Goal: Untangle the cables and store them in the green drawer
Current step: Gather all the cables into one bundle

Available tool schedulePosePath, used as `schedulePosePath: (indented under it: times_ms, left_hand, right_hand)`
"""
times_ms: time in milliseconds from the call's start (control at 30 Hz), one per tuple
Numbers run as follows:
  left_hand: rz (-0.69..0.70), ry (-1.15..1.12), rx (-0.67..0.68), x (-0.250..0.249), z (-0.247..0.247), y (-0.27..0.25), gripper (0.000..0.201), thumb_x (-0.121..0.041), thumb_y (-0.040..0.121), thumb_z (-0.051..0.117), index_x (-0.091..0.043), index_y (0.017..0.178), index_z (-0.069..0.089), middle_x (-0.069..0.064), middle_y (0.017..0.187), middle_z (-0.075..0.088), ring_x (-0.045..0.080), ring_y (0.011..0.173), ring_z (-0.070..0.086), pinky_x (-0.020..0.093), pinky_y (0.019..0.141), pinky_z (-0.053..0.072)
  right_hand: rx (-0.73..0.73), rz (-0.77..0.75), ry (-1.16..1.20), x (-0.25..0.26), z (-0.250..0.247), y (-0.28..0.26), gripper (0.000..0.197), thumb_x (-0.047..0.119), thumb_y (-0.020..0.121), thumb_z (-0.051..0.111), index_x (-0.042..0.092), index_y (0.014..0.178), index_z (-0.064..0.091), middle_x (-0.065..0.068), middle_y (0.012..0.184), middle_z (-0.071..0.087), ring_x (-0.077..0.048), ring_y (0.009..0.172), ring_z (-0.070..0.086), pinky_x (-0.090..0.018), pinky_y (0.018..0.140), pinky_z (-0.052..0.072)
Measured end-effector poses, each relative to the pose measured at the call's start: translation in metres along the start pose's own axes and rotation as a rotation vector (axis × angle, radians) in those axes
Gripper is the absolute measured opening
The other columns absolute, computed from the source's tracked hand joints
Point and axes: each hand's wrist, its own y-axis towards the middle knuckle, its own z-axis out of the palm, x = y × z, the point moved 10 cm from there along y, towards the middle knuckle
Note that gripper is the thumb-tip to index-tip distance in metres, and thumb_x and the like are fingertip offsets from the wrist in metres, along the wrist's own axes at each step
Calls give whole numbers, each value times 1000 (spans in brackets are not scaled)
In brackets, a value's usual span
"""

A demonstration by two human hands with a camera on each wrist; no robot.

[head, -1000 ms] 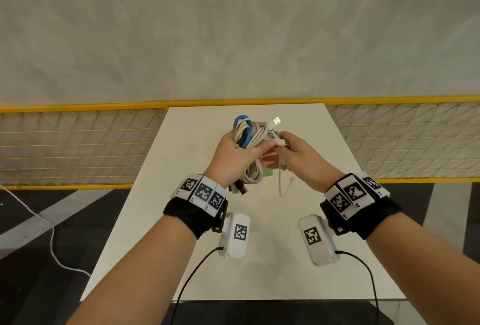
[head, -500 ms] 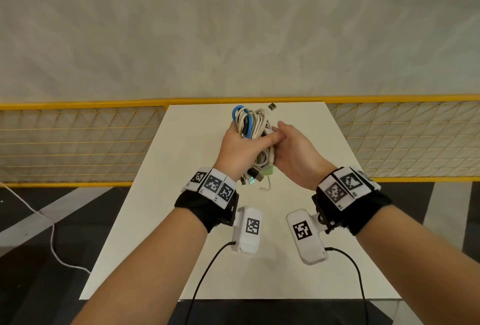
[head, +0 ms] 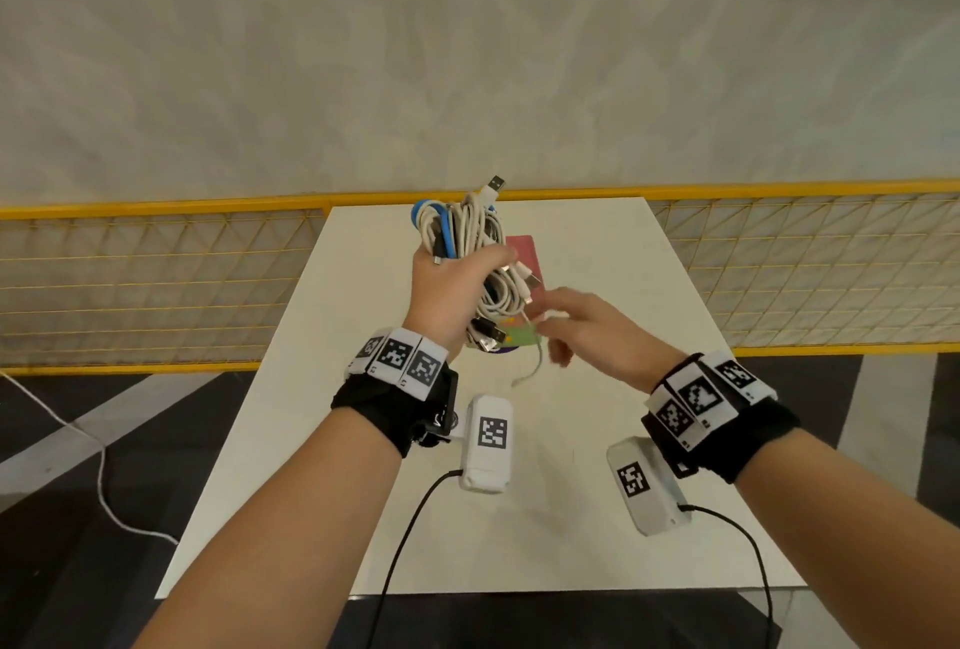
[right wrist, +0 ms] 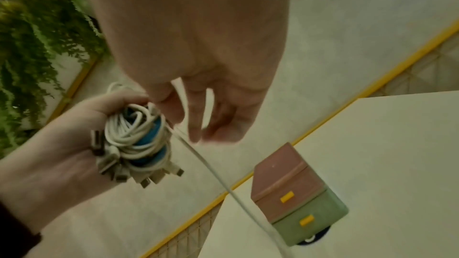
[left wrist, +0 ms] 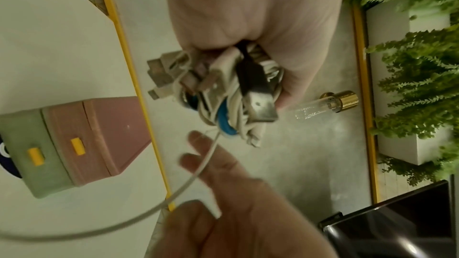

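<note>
My left hand [head: 457, 285] grips a tangled bundle of white, blue and black cables [head: 467, 233] in its fist, raised over the table; plugs stick out of it [left wrist: 223, 89]. One loose white strand [right wrist: 211, 168] hangs from the bundle. My right hand [head: 582, 331], blurred, is just to the right of the bundle and pinches that strand [left wrist: 198, 172] between thumb and fingers. Below the hands a small drawer unit stands on the table, its pink drawer [right wrist: 280, 180] above the green drawer [right wrist: 310, 221]. Both have yellow handles and are closed.
The white table [head: 597, 492] is ringed by a yellow mesh fence [head: 156, 285]. A dark blue round thing [right wrist: 313, 240] lies under the drawer unit. A white cord [head: 98, 472] trails on the floor at left. Green plants [left wrist: 410, 85] hang nearby.
My left hand has lifted the bundle higher and farther from me. My right hand has come away from the bundle, down and to the right, with a white strand running through its fingers.
</note>
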Motion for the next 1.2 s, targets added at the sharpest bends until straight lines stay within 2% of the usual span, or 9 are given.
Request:
schedulePosePath:
  times_ms: [167, 267, 367, 433, 567, 733, 967, 1067, 1200]
  left_hand:
    - [-30, 7, 28, 0, 0, 2, 83, -30, 53, 90, -6, 123, 55, 16, 103, 73, 29, 90, 74, 50, 83, 58]
    - [-27, 140, 101, -1, -2, 1, 72, -32, 54, 89, -6, 117, 63, 7, 100, 75, 19, 89, 73, 39, 81, 59]
    - [10, 259, 181, 2, 1, -8, 23, -12, 73, 81, -5, 91, 70, 4, 79, 71, 12, 71, 70, 27, 68, 57]
    - [37, 261, 157, 2, -3, -11, 14, -3, 76, 76, -10, 76, 64, 0, 65, 64, 8, 59, 64, 20, 58, 54]
    - [52, 162, 72, 7, -15, -6, 17, -7, 75, 78, -6, 89, 68, 7, 78, 73, 12, 69, 70, 27, 66, 55]
    - [40, 4, 82, 6, -21, -8, 32, -6, 81, 75, -24, 78, 50, -24, 52, 65, -9, 54, 64, 14, 56, 52]
    - [45, 63, 80, 5, -30, 2, 23, -7, 72, 83, -19, 82, 66, -5, 70, 74, 11, 72, 73, 25, 63, 58]
    - [52, 110, 80, 5, -38, 5, 21, -5, 73, 82, -15, 87, 69, 2, 78, 74, 13, 72, 73, 26, 63, 59]
    - [50, 167, 94, 10, -47, 11, 17, -2, 74, 78, -10, 87, 70, 9, 81, 73, 18, 74, 72, 34, 72, 60]
  right_hand:
    - [49, 108, 108, -16, 14, 2, 25, 11, 92, 48, 17, 97, 71, -4, 109, 70, -22, 107, 64, -38, 102, 47]
    - [-258, 65, 138, -23, -20, 7, 30, 25, 87, 57, 2, 104, 70, -15, 113, 69, -25, 103, 66, -41, 101, 48]
    - [-428, -73, 214, -8, -37, 4, 27, -5, 85, 59, 5, 110, 65, 5, 128, 56, -7, 93, 68, -16, 78, 54]
    - [-417, -128, 299, 2, -31, 3, 36, -10, 85, 58, 5, 117, 60, 10, 129, 51, -5, 94, 68, -17, 76, 56]
    - [-366, -179, 368, 21, -11, 1, 44, -14, 84, 56, 5, 124, 55, -7, 117, 66, -12, 104, 66, -26, 92, 54]
    - [-313, -197, 338, 30, 4, 1, 42, -16, 85, 51, 1, 123, 58, -13, 121, 65, -16, 113, 62, -29, 100, 49]
    - [-152, -181, 362, 22, 31, 7, 48, -12, 92, 40, 9, 135, 40, -13, 128, 61, -22, 124, 55, -46, 106, 43]
    - [-69, -183, 287, 23, 42, 9, 56, -14, 91, 40, 13, 140, 35, -6, 142, 48, -10, 134, 43, -34, 111, 37]
    - [-62, -164, 284, 27, 38, 14, 46, -11, 92, 44, 10, 133, 48, -2, 128, 58, 8, 108, 58, -11, 94, 45]
